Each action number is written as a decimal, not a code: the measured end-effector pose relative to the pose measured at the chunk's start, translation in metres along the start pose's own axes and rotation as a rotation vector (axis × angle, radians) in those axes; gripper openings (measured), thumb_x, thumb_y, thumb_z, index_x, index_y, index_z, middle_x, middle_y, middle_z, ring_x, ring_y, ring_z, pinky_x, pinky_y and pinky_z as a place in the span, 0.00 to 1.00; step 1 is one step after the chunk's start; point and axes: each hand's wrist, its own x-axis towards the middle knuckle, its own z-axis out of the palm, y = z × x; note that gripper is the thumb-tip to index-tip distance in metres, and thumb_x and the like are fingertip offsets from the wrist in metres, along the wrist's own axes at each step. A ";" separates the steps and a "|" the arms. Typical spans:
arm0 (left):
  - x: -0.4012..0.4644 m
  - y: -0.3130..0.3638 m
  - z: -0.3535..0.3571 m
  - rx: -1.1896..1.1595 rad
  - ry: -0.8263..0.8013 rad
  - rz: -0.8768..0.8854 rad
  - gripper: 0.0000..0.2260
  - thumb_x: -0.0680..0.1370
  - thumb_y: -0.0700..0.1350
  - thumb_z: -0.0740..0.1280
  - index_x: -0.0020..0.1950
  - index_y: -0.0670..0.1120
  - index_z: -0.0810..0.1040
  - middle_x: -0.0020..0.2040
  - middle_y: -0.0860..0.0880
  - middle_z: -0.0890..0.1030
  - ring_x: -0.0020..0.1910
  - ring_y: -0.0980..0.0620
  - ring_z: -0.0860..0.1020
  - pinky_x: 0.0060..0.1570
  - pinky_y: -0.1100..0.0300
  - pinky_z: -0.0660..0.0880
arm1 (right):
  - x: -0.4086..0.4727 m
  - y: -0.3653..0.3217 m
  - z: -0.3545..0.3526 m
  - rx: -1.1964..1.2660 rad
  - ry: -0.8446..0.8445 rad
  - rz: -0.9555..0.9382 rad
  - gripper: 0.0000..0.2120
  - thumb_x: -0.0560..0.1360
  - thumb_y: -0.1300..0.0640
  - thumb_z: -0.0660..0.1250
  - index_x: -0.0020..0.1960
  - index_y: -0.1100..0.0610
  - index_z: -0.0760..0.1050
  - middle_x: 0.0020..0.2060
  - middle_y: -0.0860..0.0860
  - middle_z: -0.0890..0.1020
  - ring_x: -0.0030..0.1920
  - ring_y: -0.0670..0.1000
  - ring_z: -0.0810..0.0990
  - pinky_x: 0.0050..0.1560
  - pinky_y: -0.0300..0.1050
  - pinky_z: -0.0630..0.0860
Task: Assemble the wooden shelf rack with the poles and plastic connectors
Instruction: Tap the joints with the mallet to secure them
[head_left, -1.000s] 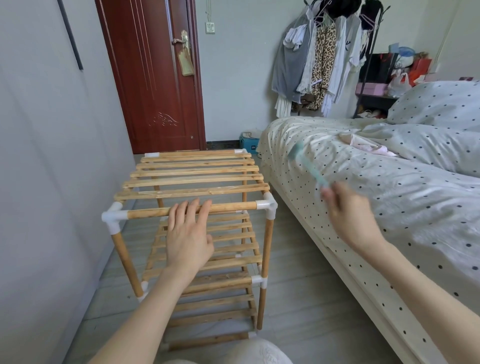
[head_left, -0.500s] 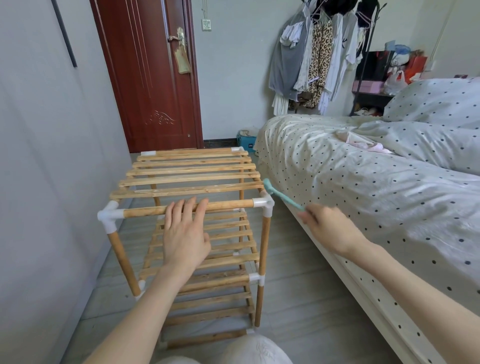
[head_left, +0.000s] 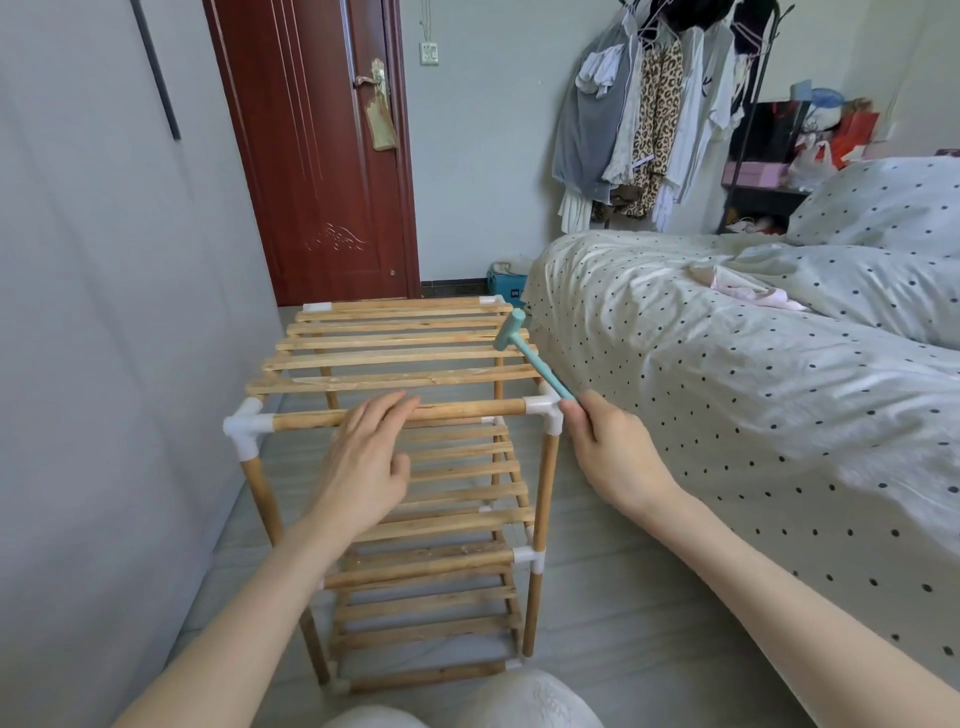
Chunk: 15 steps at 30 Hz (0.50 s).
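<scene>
Grey wall (head_left: 78, 312) fills the left of the frame, with a dark red door (head_left: 317, 156) behind at upper centre-left. The wooden shelf rack (head_left: 395, 364) stands on the floor (head_left: 623, 597) in the middle of the frame, slatted tiers stacked up, poles joined by white plastic connectors. The near-left corner connector (head_left: 247, 423) sits at the end of the front top pole (head_left: 467, 409), and the near-right connector (head_left: 545, 410) caps the other end.

The left hand (head_left: 366, 462) lies flat over that front pole, fingers straight and close together, palm down, not curled around it. The right hand (head_left: 610, 452) is just right of the near-right connector, fingers pinched round the handle of a small teal hammer (head_left: 530, 353). The hammer head is up over the right edge of the top slats, handle angling down to the hand; can't tell if the head touches the wood.

Right side is a bed (head_left: 753, 389) with polka-dot bedding, and clothes (head_left: 644, 119) hang on a rack at upper right.
</scene>
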 end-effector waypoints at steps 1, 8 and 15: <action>0.000 -0.006 -0.007 0.005 0.035 0.003 0.27 0.73 0.34 0.62 0.72 0.45 0.66 0.71 0.47 0.67 0.71 0.49 0.61 0.74 0.50 0.51 | 0.002 -0.010 0.004 0.005 -0.019 -0.043 0.13 0.81 0.52 0.53 0.41 0.56 0.69 0.35 0.48 0.72 0.37 0.54 0.73 0.35 0.44 0.67; -0.003 -0.089 -0.048 0.011 0.081 -0.384 0.17 0.77 0.41 0.63 0.65 0.41 0.72 0.65 0.40 0.71 0.65 0.40 0.68 0.66 0.47 0.62 | 0.008 -0.030 0.052 -0.114 -0.292 -0.218 0.17 0.82 0.53 0.51 0.54 0.64 0.72 0.74 0.55 0.60 0.73 0.55 0.59 0.73 0.48 0.54; -0.018 -0.085 -0.037 0.086 -0.002 -0.280 0.19 0.75 0.41 0.65 0.67 0.45 0.70 0.67 0.48 0.69 0.62 0.46 0.70 0.57 0.51 0.70 | 0.018 0.005 0.058 -0.110 -0.286 -0.262 0.18 0.82 0.52 0.51 0.60 0.62 0.72 0.75 0.52 0.55 0.76 0.49 0.50 0.72 0.43 0.46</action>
